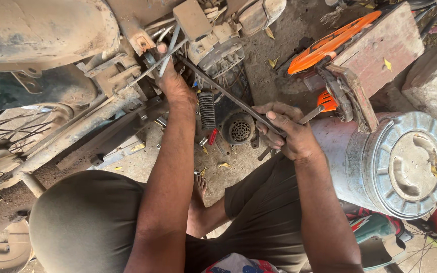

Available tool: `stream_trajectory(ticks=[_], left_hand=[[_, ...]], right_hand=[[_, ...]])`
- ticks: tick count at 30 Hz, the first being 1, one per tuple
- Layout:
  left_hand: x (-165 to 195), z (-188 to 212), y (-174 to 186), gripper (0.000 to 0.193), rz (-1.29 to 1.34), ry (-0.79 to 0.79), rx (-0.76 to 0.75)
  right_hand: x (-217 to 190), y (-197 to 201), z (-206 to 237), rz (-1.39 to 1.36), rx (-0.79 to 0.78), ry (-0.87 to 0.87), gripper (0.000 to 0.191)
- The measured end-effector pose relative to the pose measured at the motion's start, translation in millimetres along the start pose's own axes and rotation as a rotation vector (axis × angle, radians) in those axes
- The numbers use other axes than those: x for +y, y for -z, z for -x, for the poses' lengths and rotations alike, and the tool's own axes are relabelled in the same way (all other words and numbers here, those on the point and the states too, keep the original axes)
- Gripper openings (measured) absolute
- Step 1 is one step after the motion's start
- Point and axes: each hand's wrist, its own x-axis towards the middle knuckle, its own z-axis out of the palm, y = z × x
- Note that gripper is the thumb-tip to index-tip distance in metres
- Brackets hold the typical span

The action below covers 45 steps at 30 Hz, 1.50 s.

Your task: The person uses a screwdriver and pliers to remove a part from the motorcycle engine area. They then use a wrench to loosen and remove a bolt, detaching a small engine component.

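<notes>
Right hand [285,132] clenches a long rod [218,86] for leverage; left hand [174,81], at eleven o'clock, pinches motorcycle frame [102,76] cables [164,55] steady.
</notes>
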Motion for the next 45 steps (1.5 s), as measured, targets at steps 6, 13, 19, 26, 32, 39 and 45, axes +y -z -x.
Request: stream_trajectory(ticks=[6,13,19,26,32,39,45], left_hand=[[-1,1,0,0.088,-0.100,0.017,0.062],[8,4,8,0.104,-0.215,0.022,-0.129],[-8,-7,15,0.104,-0.466,-0.353,-0.163],[45,48,15,0.037,-1.290,-0.400,-0.461],[130,93,-2,0.008,-1.244,-0.834,-0.607],[136,102,-1,0.021,-1.488,-1.349,-0.255],[126,85,-8,0.066,-1.725,-1.650,-0.108]], right_hand=[[-8,13,-5,0.037,-0.071,-0.026,0.041],[11,29,-9,-0.129,0.025,-0.053,0.048],[43,50,-16,-0.226,-0.015,-0.008,0.047],[42,38,-6,-0.092,-0.017,0.144,0.048],[48,18,-4,0.122,-0.004,0.284,0.039],[24,25,-15,0.312,0.081,0.305,0.033],[24,29,-19,0.341,0.031,0.418,0.039]])
